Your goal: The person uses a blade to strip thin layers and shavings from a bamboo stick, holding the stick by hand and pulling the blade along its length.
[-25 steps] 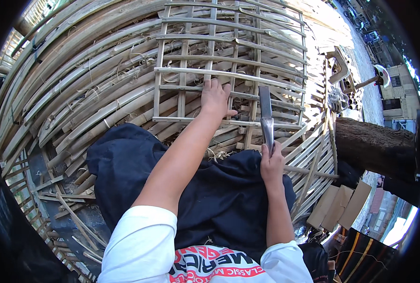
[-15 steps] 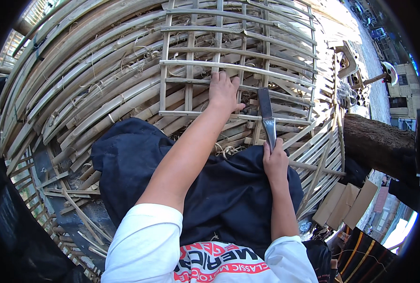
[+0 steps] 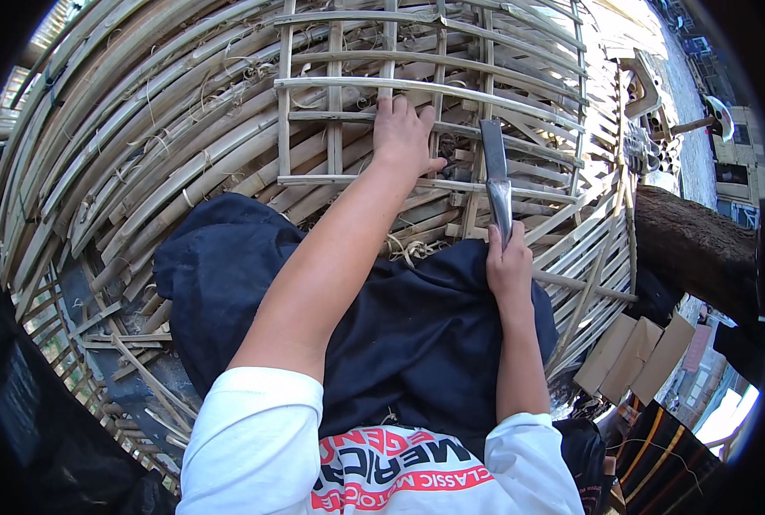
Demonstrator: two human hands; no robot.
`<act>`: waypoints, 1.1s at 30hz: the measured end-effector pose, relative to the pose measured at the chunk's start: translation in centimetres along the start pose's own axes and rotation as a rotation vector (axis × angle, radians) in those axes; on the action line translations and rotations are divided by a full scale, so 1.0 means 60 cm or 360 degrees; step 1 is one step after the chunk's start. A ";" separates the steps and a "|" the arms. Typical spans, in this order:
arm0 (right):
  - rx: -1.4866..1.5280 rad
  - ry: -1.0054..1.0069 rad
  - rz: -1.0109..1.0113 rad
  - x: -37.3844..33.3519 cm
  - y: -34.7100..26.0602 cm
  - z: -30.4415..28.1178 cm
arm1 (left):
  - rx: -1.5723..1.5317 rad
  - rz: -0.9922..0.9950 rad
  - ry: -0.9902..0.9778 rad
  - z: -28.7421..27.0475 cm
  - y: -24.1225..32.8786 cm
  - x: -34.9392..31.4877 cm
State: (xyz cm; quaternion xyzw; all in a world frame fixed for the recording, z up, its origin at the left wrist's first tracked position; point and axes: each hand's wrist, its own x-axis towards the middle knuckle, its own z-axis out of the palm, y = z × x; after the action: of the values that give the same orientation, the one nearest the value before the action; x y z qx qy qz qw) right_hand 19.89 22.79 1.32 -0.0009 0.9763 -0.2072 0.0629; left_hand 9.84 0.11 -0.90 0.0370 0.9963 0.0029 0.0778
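Observation:
A flat lattice of bamboo slats (image 3: pixel 361 83) lies in front of me on a heap of bamboo strips. On its near part rests my left hand (image 3: pixel 402 137), fingers spread over one cross slat and thumb stretched out to the right. The fingertips lie just past that slat. My right hand (image 3: pixel 510 257) is closed around the tapered metal handle of a machete-like knife (image 3: pixel 494 159) with a dark, flat, square-ended blade. The blade points away from me, over the lattice's near right part. Black cloth (image 3: pixel 417 335) covers my lap below both hands.
Long curved bamboo strips (image 3: pixel 142 129) are stacked at the left. A brown trunk-like log (image 3: pixel 696 249) stands at the right, above an open cardboard box (image 3: pixel 636 356). A hammer-like tool (image 3: pixel 717 120) with a pale head lies at the far right. Loose slats (image 3: pixel 146 369) lie at lower left.
The view has shifted slightly, so the lattice and both hands sit higher in the picture. The knife stays in my right hand, and my left hand keeps its place on the lattice.

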 end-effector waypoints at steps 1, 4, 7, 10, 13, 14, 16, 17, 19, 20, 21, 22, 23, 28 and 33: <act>0.0164 0.0141 -0.0074 -0.006 -0.013 -0.011 | 0.0016 0.0009 0.0016 -0.002 -0.005 0.004; 0.0342 0.0270 -0.0112 -0.026 -0.027 -0.007 | 0.0013 0.0033 -0.0031 0.005 0.001 -0.006; -0.0024 0.0027 0.0050 -0.012 -0.015 -0.003 | -0.0015 0.0015 0.0058 0.009 0.002 -0.005; 0.0469 0.0432 -0.0209 -0.031 -0.025 -0.003 | 0.0030 0.0052 -0.0021 0.002 0.006 -0.004; -0.0131 0.0003 0.0074 -0.002 -0.001 0.008 | -0.0007 0.0011 -0.0009 0.005 0.001 -0.001; 0.0064 0.0181 -0.0055 0.009 -0.015 0.003 | 0.0024 0.0008 0.0031 0.005 -0.002 0.006; 0.0469 0.0446 -0.0235 -0.026 -0.033 -0.010 | 0.0068 0.0043 0.0016 0.011 0.003 -0.003; 0.0380 0.0369 -0.0104 -0.022 -0.019 -0.005 | 0.0079 0.0043 0.0010 0.006 0.008 -0.002; -0.0156 0.0087 -0.0026 0.001 0.022 0.021 | 0.0023 0.0046 0.0068 0.010 0.007 -0.001; -0.0117 0.0073 -0.0038 -0.001 0.000 0.008 | 0.0037 -0.0011 0.0116 0.022 0.002 0.000; 0.0076 0.0178 -0.0070 -0.006 -0.006 0.003 | 0.0061 -0.0003 0.0104 0.020 0.002 0.001; 0.0270 0.0282 -0.0099 -0.008 -0.010 0.001 | 0.0085 0.0005 0.0091 0.016 0.003 0.006; 0.0457 0.0375 -0.0091 -0.021 -0.005 -0.002 | 0.0102 0.0040 0.0052 0.016 0.013 0.001; 0.0148 0.0139 -0.0033 0.003 -0.012 -0.004 | 0.0115 0.0009 0.0125 0.019 0.004 0.003; -0.0044 0.0052 0.0039 0.005 0.007 0.001 | 0.0144 -0.0005 0.0060 0.013 0.009 0.002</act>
State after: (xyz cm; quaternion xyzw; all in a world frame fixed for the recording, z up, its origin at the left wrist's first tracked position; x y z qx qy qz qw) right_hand 19.60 23.13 1.03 0.0136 0.9799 -0.1927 0.0494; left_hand 9.88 0.67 -1.66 0.0388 0.9967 -0.0415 0.0572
